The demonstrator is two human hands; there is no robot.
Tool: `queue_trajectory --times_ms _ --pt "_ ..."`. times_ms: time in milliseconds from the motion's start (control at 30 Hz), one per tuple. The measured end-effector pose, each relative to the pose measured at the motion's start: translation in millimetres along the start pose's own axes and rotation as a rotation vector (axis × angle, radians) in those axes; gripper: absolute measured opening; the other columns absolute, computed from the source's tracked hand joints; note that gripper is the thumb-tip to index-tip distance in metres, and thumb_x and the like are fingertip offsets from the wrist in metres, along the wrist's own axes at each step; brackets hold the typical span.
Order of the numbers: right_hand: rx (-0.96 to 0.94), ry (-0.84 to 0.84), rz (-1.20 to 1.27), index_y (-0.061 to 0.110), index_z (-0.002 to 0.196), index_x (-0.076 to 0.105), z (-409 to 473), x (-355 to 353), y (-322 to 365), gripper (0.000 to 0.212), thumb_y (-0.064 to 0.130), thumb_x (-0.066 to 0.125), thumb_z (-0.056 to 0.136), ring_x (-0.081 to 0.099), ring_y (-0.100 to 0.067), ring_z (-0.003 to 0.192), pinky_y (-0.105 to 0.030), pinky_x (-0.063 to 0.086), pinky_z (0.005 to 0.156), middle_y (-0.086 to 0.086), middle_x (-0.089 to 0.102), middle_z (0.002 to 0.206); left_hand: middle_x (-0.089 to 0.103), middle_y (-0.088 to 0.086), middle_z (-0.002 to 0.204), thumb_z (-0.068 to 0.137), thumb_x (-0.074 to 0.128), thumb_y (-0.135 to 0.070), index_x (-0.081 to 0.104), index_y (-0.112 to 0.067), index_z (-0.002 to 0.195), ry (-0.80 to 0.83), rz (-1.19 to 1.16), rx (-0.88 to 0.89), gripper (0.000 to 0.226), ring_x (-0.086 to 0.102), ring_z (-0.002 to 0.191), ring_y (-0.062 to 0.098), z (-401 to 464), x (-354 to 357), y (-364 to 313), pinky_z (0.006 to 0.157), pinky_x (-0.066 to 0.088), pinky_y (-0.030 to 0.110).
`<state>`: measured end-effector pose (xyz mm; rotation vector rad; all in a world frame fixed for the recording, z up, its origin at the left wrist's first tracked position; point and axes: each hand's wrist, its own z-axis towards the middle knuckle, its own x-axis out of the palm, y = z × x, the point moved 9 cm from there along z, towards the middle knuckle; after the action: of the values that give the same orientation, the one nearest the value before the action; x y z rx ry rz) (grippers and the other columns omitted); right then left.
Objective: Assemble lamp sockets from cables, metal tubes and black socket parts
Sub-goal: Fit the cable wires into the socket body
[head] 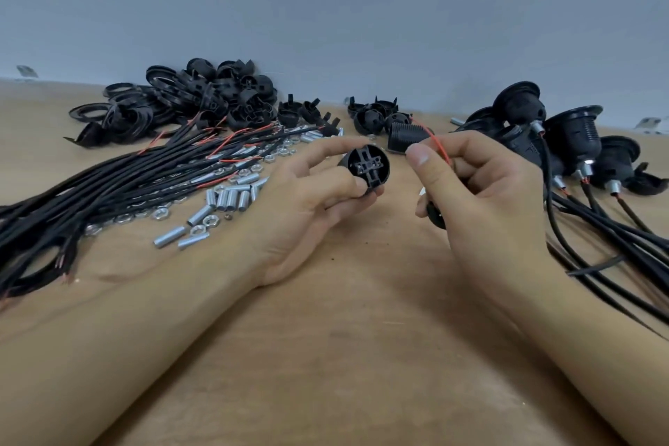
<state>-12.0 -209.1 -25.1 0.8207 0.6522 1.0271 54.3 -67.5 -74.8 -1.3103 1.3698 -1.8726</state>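
Wooden bench (362, 355) fills the lower frame. Cable bundle (119, 177) fans across the left; finished sockets (575, 141) with leads crowd the right edge. Heap of black socket parts (202, 98) upper left. Metal tubes (228, 197) and nuts (161, 214) lie scattered left of centre. Left hand (307, 206), centre frame, fingers closed around a black socket insert (367, 165). Right hand (478, 192) beside it, thumb and forefinger pinching a red wire (436, 143).
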Motion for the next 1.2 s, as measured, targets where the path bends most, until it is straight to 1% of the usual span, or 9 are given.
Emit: queue_trajectory --times_ms 100,200,333,467,633,767,900,1067,1200 --pt "-0.030 0.009 -0.049 0.026 0.078 0.066 -0.6 1.1 4.0 0.012 0.027 0.066 0.089 0.046 -0.040 0.055 -0.037 0.035 0.047 -0.020 0.052 0.058 0.067 0.014 0.099 0.066 0.059 0.006 0.068 -0.008 0.111 0.006 0.040 0.041 0.047 0.065 0.098 0.028 0.7 0.4 -2.5 0.087 0.057 0.034" --pt "-0.042 0.019 -0.105 0.021 0.079 0.065 -1.8 2.1 4.2 0.014 0.028 0.064 0.090 0.044 -0.040 0.056 -0.042 0.035 0.049 -0.022 0.052 0.060 0.067 0.015 0.096 0.063 0.057 0.011 0.069 -0.007 0.107 0.002 0.035 0.075 0.049 0.066 0.094 0.026 0.9 -2.0 -3.6 0.087 0.057 0.032" --pt "-0.062 0.020 -0.169 0.021 0.078 0.062 -3.1 3.1 6.3 0.016 0.023 0.065 0.094 0.044 -0.038 0.054 -0.041 0.036 0.049 -0.023 0.051 0.058 0.066 0.022 0.106 0.064 0.056 0.013 0.068 -0.004 0.113 0.025 -0.034 0.056 0.053 0.064 0.109 0.038 2.2 -1.6 -1.5 0.091 0.057 0.035" --pt "-0.071 0.020 -0.197 0.025 0.076 0.061 -3.9 3.4 8.3 0.019 0.021 0.065 0.094 0.047 -0.037 0.052 -0.042 0.038 0.049 -0.018 0.052 0.056 0.068 0.019 0.105 0.065 0.059 0.012 0.068 -0.003 0.117 0.042 -0.047 0.035 0.054 0.066 0.104 0.032 2.5 -0.1 1.0 0.090 0.057 0.035" --pt "-0.046 0.009 -0.240 0.020 0.077 0.060 -2.9 1.7 3.5 0.018 0.022 0.065 0.094 0.046 -0.038 0.052 -0.044 0.038 0.048 -0.020 0.054 0.056 0.068 0.019 0.105 0.065 0.060 0.012 0.066 -0.001 0.120 0.032 -0.008 0.061 0.057 0.068 0.095 0.023 1.6 -0.2 0.0 0.091 0.057 0.035" --pt "-0.028 0.025 -0.239 0.020 0.076 0.060 -2.3 3.2 0.9 0.019 0.022 0.065 0.094 0.042 -0.036 0.051 -0.040 0.034 0.047 -0.022 0.053 0.056 0.067 0.020 0.110 0.074 0.060 0.022 0.065 -0.001 0.123 0.004 0.051 0.086 0.055 0.068 0.097 0.022 -0.3 -2.6 -2.8 0.092 0.057 0.036" --pt "-0.026 0.036 -0.219 0.022 0.074 0.059 -2.9 3.9 1.8 0.020 0.023 0.065 0.094 0.039 -0.033 0.049 -0.037 0.031 0.045 -0.020 0.053 0.055 0.066 0.021 0.111 0.079 0.053 0.023 0.065 -0.002 0.123 -0.012 0.062 0.083 0.051 0.068 0.096 0.022 -0.6 -3.0 -2.3 0.091 0.057 0.035" --pt "-0.009 0.022 -0.256 0.020 0.074 0.060 -2.1 3.6 -0.8 0.020 0.024 0.066 0.093 0.042 -0.034 0.050 -0.037 0.034 0.046 -0.017 0.054 0.055 0.066 0.023 0.118 0.079 0.055 0.023 0.065 -0.002 0.124 -0.009 0.090 0.086 0.053 0.067 0.100 0.022 -1.5 -3.0 -1.5 0.095 0.056 0.039" --pt "-0.007 -0.006 -0.282 0.017 0.075 0.061 -2.4 1.4 -1.1 0.020 0.025 0.067 0.092 0.046 -0.032 0.051 -0.036 0.037 0.048 -0.014 0.057 0.056 0.067 0.020 0.121 0.069 0.067 0.016 0.064 -0.004 0.126 -0.005 0.129 0.096 0.061 0.067 0.109 0.028 -1.0 -3.8 -0.7 0.100 0.052 0.045"
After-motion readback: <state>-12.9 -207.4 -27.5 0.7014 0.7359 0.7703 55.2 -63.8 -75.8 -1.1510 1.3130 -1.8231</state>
